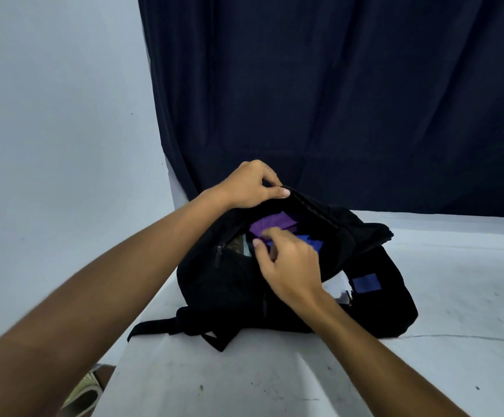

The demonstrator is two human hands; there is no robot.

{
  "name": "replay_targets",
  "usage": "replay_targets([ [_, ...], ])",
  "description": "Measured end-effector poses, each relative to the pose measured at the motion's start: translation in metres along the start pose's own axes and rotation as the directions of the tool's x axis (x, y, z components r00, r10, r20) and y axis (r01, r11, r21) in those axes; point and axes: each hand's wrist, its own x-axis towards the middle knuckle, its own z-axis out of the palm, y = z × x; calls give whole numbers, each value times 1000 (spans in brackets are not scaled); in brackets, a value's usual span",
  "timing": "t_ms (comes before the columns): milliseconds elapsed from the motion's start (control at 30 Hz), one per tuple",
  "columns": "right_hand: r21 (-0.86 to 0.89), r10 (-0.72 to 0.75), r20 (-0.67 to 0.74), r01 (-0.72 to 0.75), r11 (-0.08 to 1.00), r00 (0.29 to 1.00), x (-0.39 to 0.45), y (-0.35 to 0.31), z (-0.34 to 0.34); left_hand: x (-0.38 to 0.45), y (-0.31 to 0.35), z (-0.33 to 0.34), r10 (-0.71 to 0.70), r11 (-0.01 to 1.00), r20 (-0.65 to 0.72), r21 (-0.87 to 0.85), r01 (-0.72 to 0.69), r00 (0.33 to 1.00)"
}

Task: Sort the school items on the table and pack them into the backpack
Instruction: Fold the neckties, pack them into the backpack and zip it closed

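Black backpack (232,284) lying open on white tabletop (274,380), centre. Left hand (252,186) pinching far rim of opening. Right hand (287,263) w/ curled fingers inside, on purple item (270,222) & blue item (311,240); grip unclear.

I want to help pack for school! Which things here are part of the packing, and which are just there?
Part of the packing:
- black backpack, lying open on the table
- purple item inside it
- blue item inside it
- left hand, holding the opening up
- right hand, reaching in

Just there:
- white table
- dark curtain
- pale wall
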Motion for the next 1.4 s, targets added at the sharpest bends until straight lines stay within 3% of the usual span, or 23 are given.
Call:
replay_targets([
  [67,49,-44,85,40,998,995,-16,-9,9,-9,-1,4,-13,999,-4,-51,13,1000],
  [167,85,74,305,-104,991,949,-20,-18,25,-34,-12,3,-58,989,-109,-139,43,992],
  [333,-6,213,370,-227,974,904,-10,-36,49,-104,-59,0,-181,967,-331,-229,107,926],
  [433,-86,221,365,-203,975,904,-8,-48,59,-144,-87,13,-234,952,-253,-256,168,939],
  [533,-112,223,352,-196,974,909,-8,-53,66,-165,-97,30,-204,955,-223,-260,143,953],
  [667,-78,215,317,-201,976,924,-14,-50,62,-168,-106,43,-83,988,-270,-146,44,959],
  [833,-93,155,306,-132,987,940,-19,-41,48,-160,-109,52,-22,999,-402,-43,5,915],
  [967,-122,114,311,-79,989,943,-23,-29,32,-157,-112,54,66,998,-412,35,-57,909],
  [1400,-180,220,195,-186,966,956,-39,38,-10,-157,-116,60,72,996,-470,-12,-88,880],
])
